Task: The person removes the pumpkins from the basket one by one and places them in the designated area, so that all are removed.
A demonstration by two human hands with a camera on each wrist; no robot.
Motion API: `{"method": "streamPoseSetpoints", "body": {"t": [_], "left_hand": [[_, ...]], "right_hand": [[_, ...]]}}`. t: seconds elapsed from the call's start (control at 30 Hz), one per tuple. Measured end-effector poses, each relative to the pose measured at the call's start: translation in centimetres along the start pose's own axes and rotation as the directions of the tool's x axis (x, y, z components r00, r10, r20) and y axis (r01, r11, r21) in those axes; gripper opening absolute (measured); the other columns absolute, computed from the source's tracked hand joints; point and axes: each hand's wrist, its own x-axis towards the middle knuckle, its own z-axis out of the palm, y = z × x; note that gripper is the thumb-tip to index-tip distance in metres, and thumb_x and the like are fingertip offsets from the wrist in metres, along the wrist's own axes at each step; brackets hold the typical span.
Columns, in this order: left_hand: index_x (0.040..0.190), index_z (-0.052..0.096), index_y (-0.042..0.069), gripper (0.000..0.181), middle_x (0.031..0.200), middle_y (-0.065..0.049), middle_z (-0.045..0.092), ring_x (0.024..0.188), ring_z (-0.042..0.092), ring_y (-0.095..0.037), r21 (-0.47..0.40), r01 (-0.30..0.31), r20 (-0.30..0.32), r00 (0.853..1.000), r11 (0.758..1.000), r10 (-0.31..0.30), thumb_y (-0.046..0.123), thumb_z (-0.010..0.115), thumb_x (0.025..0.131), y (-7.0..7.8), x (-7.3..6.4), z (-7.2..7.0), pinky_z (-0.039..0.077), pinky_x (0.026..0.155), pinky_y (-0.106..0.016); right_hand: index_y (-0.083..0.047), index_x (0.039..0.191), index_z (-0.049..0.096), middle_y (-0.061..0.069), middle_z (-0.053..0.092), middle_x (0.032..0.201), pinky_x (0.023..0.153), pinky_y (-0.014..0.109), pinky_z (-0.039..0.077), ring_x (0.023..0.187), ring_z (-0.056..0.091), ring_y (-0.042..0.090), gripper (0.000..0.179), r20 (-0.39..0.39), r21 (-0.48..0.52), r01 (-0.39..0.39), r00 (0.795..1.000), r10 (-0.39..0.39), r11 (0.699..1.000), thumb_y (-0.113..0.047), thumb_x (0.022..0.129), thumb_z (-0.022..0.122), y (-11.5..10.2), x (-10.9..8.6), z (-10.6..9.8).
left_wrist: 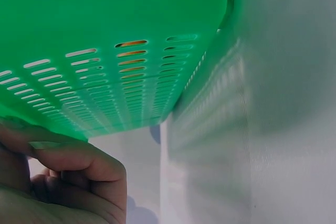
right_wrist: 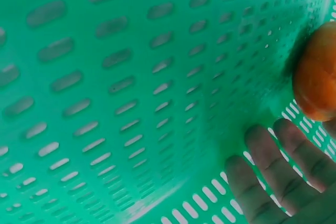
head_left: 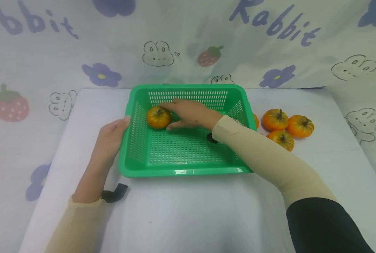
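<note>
A green slotted plastic basket (head_left: 188,172) lies on the white table. At its left rim my left hand (head_left: 111,138) grips the edge, thumb at the top; in the left wrist view its fingers (left_wrist: 89,161) curl under the rim. One small orange pumpkin (head_left: 158,119) rests on the basket floor near the back left. My right hand (head_left: 189,113) reaches into the basket just right of that pumpkin, its fingertips touching or nearly touching it. In the right wrist view several fingers (right_wrist: 273,166) are extended beside the pumpkin (right_wrist: 317,77) and not wrapped round it.
Right of the basket, several more small pumpkins (head_left: 301,126) sit close together on the table; one is partly hidden behind the basket's right wall. A printed cloth (head_left: 188,31) with rabbits and flowers hangs behind. Dark straps (head_left: 115,194) show at the wrists.
</note>
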Motion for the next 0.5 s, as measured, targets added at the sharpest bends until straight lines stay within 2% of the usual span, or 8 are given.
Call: {"method": "streamPoseSetpoints", "body": {"t": [0.2,0.3,0.5], "left_hand": [[0.135,0.063,0.002,0.075,0.118,-0.017,0.068,0.088,0.072,-0.013,-0.01,0.018,0.002,1.0,1.0,-0.018,0.067,0.041,0.105,-0.22,0.13,0.01,0.062,0.072,-0.03],[0.137,0.062,0.002,0.075,0.121,-0.018,0.067,0.089,0.072,-0.012,-0.019,0.021,-0.002,1.0,1.0,-0.021,0.067,0.041,0.105,-0.27,0.14,0.0,0.062,0.073,-0.029],[0.137,0.061,0.001,0.074,0.121,-0.019,0.068,0.089,0.074,-0.01,-0.043,-0.007,0.0,1.0,0.999,0.007,0.065,0.041,0.106,-0.29,0.11,0.13,0.062,0.074,-0.029]], "right_hand": [[-0.018,0.156,0.046,0.007,0.054,0.148,0.105,0.043,0.05,0.129,0.056,0.023,0.078,-0.057,0.032,0.057,0.997,-0.055,0.998,-0.057,0.094,0.073,-0.21,0.26,0.35],[-0.014,0.151,0.049,0.005,0.056,0.146,0.106,0.039,0.049,0.128,0.056,0.021,0.076,-0.076,0.036,0.08,0.994,-0.077,0.996,-0.056,0.094,0.074,-0.45,0.49,0.49],[-0.013,0.146,0.05,0.002,0.061,0.14,0.102,0.034,0.051,0.121,0.06,0.017,0.073,-0.054,0.022,0.05,0.997,-0.048,0.999,-0.056,0.093,0.075,-0.78,0.77,0.69]]}}
